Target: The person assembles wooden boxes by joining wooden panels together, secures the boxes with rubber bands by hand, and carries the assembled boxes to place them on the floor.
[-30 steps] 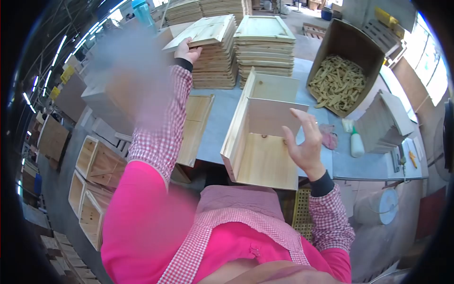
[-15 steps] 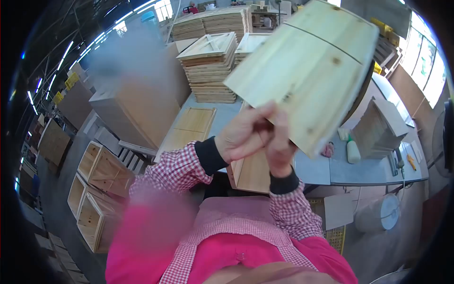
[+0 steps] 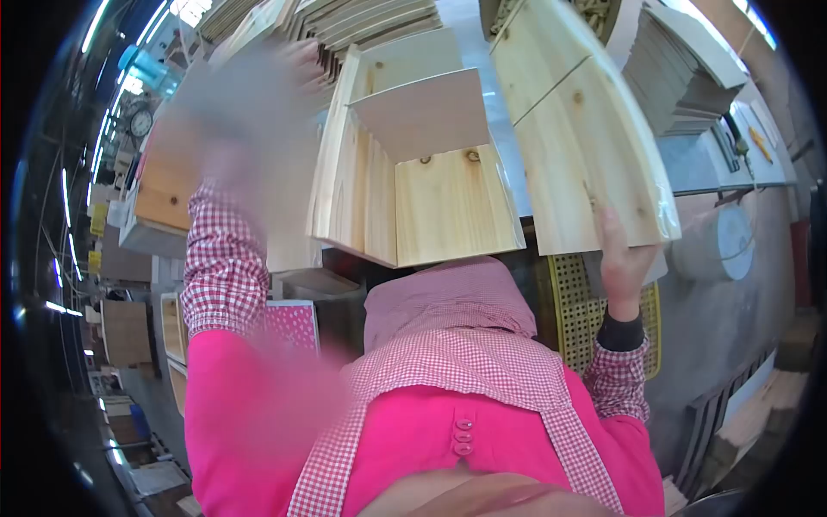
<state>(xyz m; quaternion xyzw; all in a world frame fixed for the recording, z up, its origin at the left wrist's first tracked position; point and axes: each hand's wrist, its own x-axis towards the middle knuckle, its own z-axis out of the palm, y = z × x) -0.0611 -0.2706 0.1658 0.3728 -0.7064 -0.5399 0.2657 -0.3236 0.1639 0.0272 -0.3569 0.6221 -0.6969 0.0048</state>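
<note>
My right hand (image 3: 622,258) grips the near end of a pale wooden board (image 3: 573,129), its thumb lying on the face and the other fingers hidden behind. A dark groove crosses this board. Left of it, an open-fronted wooden box (image 3: 444,202) stands at the table's near edge, with panels on its sides and a greyish panel inside. Reaching far to the upper left, my left hand (image 3: 301,65) is beside a stack of wooden panels (image 3: 366,21). Its fingers look stretched out, though a blurred smudge on the view covers much of the hand and wrist.
A stack of thin boards (image 3: 680,73) stands at the right, near an orange-handled tool (image 3: 760,145). Below the table are a yellow plastic crate (image 3: 568,314) and a white bucket (image 3: 724,241). A bin of small wooden pieces (image 3: 594,13) sits at the back.
Both hands were together at the board's corner; now they are apart. My left hand has gone to the upper left, while my right has brought the board lower right. The view has shifted.
</note>
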